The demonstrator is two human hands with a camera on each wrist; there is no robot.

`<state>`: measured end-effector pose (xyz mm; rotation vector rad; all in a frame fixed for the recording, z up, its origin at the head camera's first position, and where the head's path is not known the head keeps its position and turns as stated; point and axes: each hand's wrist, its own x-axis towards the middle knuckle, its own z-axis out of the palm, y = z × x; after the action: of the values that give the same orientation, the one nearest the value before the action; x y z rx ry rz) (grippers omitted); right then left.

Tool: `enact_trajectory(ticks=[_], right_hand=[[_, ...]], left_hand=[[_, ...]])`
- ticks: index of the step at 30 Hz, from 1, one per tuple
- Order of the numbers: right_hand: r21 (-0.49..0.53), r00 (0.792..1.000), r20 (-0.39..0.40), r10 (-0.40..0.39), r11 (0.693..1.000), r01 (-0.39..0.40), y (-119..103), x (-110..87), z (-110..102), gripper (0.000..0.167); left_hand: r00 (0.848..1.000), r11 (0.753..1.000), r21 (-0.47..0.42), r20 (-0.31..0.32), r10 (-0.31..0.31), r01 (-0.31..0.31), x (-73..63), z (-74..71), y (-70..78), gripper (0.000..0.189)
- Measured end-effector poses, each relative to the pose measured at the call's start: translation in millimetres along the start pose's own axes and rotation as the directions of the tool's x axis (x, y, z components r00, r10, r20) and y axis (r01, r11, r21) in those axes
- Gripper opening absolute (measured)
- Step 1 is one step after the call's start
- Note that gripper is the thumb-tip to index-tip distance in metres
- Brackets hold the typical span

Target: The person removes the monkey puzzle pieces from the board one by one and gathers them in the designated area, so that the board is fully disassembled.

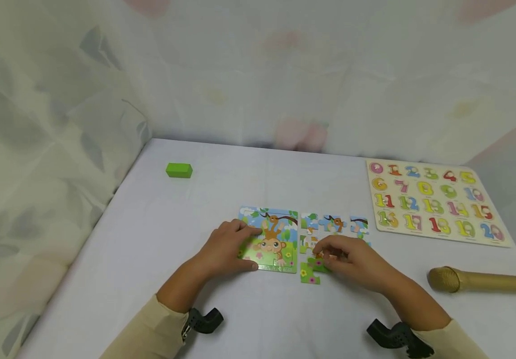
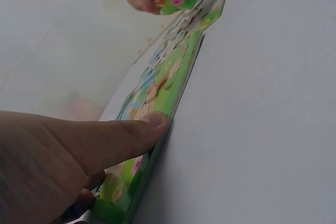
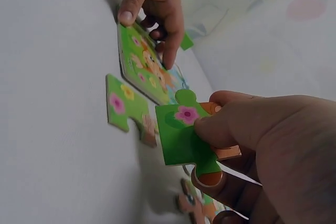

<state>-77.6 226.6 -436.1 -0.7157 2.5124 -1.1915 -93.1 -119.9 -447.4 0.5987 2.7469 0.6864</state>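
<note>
My left hand (image 1: 226, 249) rests on the left side of a square puzzle board (image 1: 290, 249) with a cartoon monkey picture. Its thumb (image 2: 126, 135) lies straight across the board's near edge, and the index finger reaches over the picture. Right of the board, my right hand (image 1: 352, 259) pinches a green puzzle piece (image 3: 178, 132) with a pink flower between thumb and fingers. The piece is lifted above the table. Beneath and around that hand lie several loose puzzle pieces, among them a green corner piece (image 1: 309, 275) with flowers and a piece with a brown animal (image 1: 333, 223).
A number puzzle board (image 1: 437, 234) with knobbed numerals lies at the right. In front of it is a gold microphone (image 1: 486, 281). A green block (image 1: 179, 170) sits at the back left of the white table (image 1: 118, 259). Patterned cloth hangs behind and at the left.
</note>
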Motion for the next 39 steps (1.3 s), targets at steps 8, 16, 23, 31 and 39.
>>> enact_trajectory(ticks=[8, 16, 23, 31, 39], right_hand=[[-0.052, 0.998, 0.006, 0.057, 0.997, -0.057, 13.0, -17.6, -5.1, 0.020], [0.010, 1.000, -0.019, 0.020, 1.000, -0.020, 24.3, -31.1, -1.8, 0.021], [-0.120, 0.983, -0.152, -0.105, 0.989, 0.087, 26.3, -32.3, 8.5, 0.034], [-0.206, 0.982, -0.180, -0.055, 0.979, 0.017, 20.3, -32.5, 15.0, 0.031], [-0.277, 0.981, -0.192, -0.024, 0.960, -0.030, 19.8, -33.0, 19.4, 0.032]], left_hand=[[1.000, 1.000, 0.014, -0.001, -0.006, 0.006, -4.3, 0.8, -1.2, 0.077], [1.000, 1.000, 0.030, -0.006, 0.008, -0.008, -9.5, -1.8, -2.0, 0.076], [1.000, 0.999, 0.036, -0.007, 0.024, -0.024, -8.9, -1.1, -1.2, 0.074], [0.999, 0.998, 0.047, -0.014, 0.031, -0.030, -7.5, 0.8, 1.4, 0.075], [0.999, 0.997, 0.059, -0.007, 0.041, -0.040, -7.1, 1.3, 3.5, 0.077]])
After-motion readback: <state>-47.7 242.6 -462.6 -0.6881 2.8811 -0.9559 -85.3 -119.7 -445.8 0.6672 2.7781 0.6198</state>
